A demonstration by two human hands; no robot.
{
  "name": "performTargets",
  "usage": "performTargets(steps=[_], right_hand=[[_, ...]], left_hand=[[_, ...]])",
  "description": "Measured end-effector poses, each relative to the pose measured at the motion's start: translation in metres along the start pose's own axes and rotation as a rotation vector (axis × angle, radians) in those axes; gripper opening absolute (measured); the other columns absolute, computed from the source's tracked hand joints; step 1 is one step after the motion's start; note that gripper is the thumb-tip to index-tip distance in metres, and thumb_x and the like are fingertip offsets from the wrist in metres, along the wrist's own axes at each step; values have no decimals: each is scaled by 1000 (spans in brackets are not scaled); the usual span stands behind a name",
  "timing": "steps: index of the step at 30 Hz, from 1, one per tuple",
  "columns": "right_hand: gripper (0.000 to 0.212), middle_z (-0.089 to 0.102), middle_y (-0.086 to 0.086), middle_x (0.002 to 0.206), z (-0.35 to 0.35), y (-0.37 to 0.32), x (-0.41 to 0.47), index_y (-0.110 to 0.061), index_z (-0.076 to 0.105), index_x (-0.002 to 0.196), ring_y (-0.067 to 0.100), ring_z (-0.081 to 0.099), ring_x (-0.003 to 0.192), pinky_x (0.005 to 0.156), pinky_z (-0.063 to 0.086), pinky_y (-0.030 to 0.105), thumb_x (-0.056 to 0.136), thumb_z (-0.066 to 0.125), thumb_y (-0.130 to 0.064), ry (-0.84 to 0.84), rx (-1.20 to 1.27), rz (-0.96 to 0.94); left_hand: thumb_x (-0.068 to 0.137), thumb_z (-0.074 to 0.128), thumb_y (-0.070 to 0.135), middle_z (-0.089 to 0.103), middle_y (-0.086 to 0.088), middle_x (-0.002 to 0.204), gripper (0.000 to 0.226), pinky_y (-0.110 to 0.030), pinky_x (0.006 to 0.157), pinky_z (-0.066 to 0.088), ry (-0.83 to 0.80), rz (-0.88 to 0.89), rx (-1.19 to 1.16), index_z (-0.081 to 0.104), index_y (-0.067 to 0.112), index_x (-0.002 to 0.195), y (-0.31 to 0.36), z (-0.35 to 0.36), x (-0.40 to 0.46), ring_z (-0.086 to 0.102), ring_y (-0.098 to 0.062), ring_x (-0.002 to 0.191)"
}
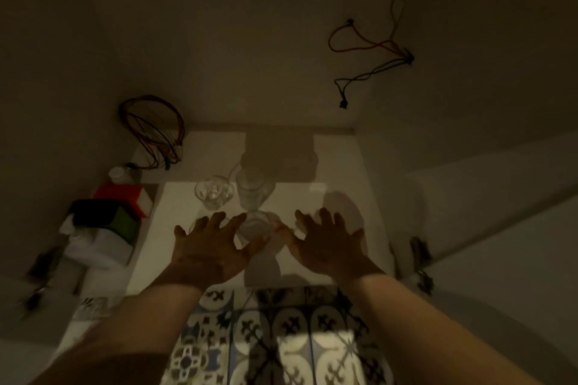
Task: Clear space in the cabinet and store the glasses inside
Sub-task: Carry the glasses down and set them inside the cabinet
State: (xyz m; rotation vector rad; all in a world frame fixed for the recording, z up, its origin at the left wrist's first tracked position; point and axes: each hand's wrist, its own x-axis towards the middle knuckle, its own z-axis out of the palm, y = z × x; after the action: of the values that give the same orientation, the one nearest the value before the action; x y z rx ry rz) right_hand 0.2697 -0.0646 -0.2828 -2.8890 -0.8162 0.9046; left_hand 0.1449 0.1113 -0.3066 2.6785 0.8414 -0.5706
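On the shelf (312,197), my left hand (206,247) and right hand (328,244), both spread, flank a glass (258,225); I'd close gently around its sides.

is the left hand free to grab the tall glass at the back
Probably yes. The left hand is open and empty, but the short glass between both hands stands directly before the tall glass, so it must reach over it.
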Motion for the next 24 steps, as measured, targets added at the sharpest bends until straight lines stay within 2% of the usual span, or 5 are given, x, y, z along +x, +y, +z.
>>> performTargets(steps=[5,8,13,20,24], right_hand=[[99,5,-2,171,-47,-6,-100,-48,16,157,35,0,156,115,-2,74,72,6,-98,-153,88,84],[107,19,7,170,-81,-19,-160,-41,23,159,37,10,155,117,-1,73,71,1,-97,-250,63,134],[107,2,7,172,-120,-30,-246,-43,13,160,34,-5,157,117,-4,73,70,0,-99,-187,148,98],[106,-3,6,173,-133,-13,-334,-42,13,160,34,-8,157,118,-4,72,72,-1,-98,-157,110,65],[105,-6,5,173,-125,-1,-400,-43,10,160,34,-10,157,118,-5,71,72,-2,-97,-195,104,55]], left_hand=[[60,-4,100,8,10,166,106,-65,115,7,-116,-11,-20,4,51,152,18,-47,-86,11,-23,150],[61,-5,98,9,9,166,104,-64,115,10,-163,4,-4,4,50,152,29,-86,-136,12,-23,149],[64,-4,94,15,5,165,102,-64,115,12,-169,29,18,9,46,154,45,-130,-220,16,-24,148],[63,-2,98,14,3,165,105,-59,116,15,-127,-7,-71,9,45,154,64,-144,-310,15,-25,149],[67,-1,95,10,6,166,101,-61,117,9,-141,-18,-29,8,46,155,77,-144,-373,11,-23,150]])
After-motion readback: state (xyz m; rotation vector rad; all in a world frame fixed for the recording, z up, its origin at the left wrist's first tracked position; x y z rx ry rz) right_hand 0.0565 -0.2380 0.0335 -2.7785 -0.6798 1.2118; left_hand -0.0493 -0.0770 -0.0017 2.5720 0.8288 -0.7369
